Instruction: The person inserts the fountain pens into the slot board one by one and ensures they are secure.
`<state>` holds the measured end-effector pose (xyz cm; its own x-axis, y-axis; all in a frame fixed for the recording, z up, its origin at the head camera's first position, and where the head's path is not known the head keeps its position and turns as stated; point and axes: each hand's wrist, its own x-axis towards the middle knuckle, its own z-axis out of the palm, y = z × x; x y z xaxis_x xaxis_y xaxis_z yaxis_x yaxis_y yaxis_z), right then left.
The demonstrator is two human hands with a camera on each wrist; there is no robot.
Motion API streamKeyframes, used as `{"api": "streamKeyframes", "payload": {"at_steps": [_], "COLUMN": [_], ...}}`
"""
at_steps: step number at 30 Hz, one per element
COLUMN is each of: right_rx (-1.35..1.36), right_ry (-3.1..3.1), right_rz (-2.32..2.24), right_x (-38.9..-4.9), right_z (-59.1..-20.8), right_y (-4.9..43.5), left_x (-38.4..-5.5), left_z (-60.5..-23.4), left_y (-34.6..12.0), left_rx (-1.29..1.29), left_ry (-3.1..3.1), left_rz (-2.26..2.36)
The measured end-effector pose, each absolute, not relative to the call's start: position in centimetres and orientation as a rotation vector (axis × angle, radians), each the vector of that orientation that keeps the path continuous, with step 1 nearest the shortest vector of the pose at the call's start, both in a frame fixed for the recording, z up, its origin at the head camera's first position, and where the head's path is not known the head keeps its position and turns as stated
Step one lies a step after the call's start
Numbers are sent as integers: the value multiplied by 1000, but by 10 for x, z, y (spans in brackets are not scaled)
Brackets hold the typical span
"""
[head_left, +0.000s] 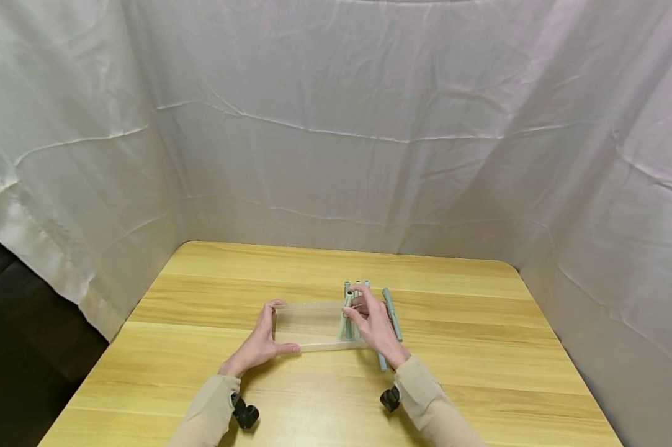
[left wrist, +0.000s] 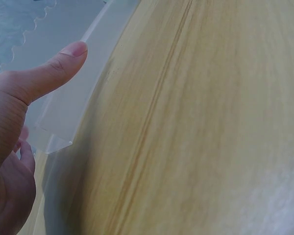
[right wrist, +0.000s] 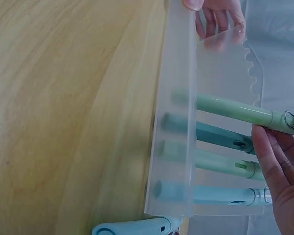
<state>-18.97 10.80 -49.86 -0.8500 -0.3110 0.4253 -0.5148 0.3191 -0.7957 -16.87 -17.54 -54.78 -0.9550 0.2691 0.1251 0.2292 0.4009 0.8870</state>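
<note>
My left hand (head_left: 261, 340) grips the left end of a frosted, see-through pen holder (head_left: 309, 324), thumb over its front lip and fingers behind. The holder's far edge is scalloped. Between thumb and fingertips, my right hand (head_left: 376, 321) pinches the clip end of a light green pen (right wrist: 235, 110); the pen's other end sits blurred behind the frosted lip. Alongside it in the holder stand a dark teal pen (right wrist: 218, 136), another light green pen (right wrist: 218, 161) and a light blue pen (right wrist: 215, 195), their lower ends behind the same lip.
Right of the holder, a teal pen (head_left: 392, 314) lies on the wooden table (head_left: 481, 347). A blue pen (head_left: 382, 362) lies by the holder's right end, partly hidden by my right wrist. Pale curtains (head_left: 336, 167) hang behind the table and at its sides.
</note>
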Motion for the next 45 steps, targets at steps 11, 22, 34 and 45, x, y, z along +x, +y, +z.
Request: {"api": "streamKeyframes", "payload": {"at_steps": [11,22,34,45], "right_rx": [769,720,684,683], "right_ry": [-2386,-2406,-2477,-2582], "right_rz": [1456,1298,1130,1106], "right_x": [-185,-186,-195,-198], "right_z": [-496,-495,-492,-489], "right_y": [105,103,94,92], "left_x": [-169,-168,-168,-168], "left_z": [-548,-548,-547,-547], "left_y": [-176,-175,-175,-175], "left_rx": [453,438,446,441], "left_ry": [2605,2603,2603,2608], "left_rz": [1633,1622,1628,1619]}}
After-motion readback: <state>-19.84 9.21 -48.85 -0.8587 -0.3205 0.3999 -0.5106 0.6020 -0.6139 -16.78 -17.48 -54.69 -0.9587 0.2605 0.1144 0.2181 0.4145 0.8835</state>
